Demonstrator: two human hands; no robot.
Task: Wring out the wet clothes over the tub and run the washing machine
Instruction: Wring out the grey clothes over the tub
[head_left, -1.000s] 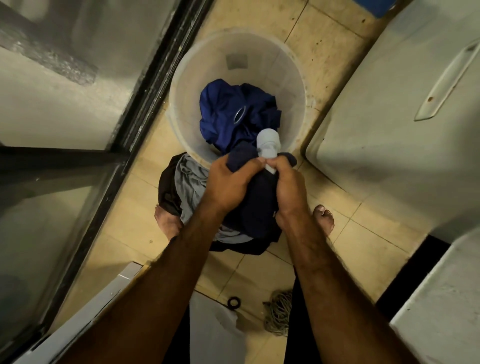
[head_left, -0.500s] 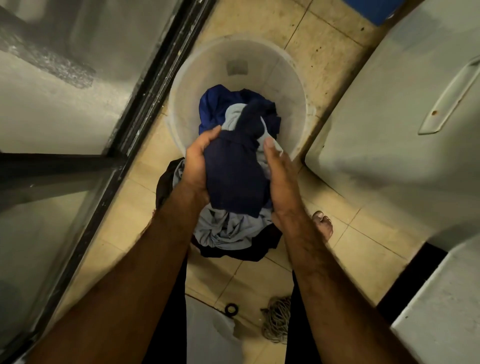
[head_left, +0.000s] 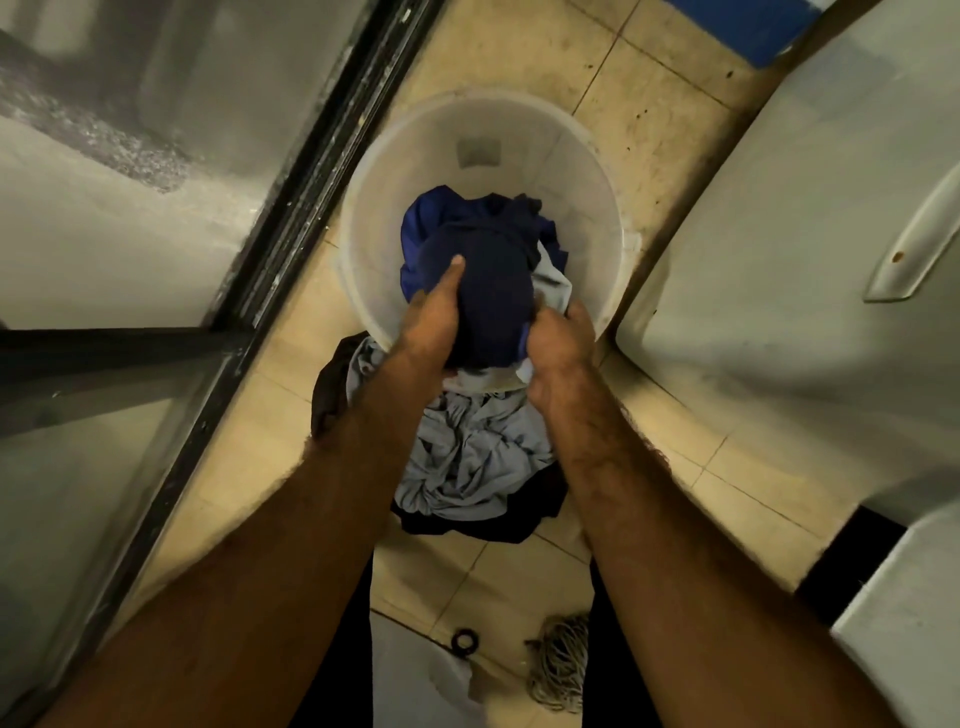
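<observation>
- I see my left hand (head_left: 434, 317) and right hand (head_left: 558, 340), two, both gripping one dark navy cloth bundle (head_left: 491, 291) over one round white plastic tub (head_left: 374, 218).
- One crumpled pale grey garment (head_left: 472, 457) lies on the tiled floor (head_left: 249, 447) below.

Tub (head_left: 358, 260), clothes (head_left: 467, 467) on tiled floor (head_left: 675, 426)

Your two bare forearms reach forward and down, converging. Your left hand (head_left: 434, 317) is clamped on the cloth (head_left: 488, 291), thumb stretched up along its side, the fingers hidden behind it. Your right hand (head_left: 558, 340) grips the opposite side, knuckles up, fingers curled under out of view. The hands sit close, the bundle between them.
</observation>
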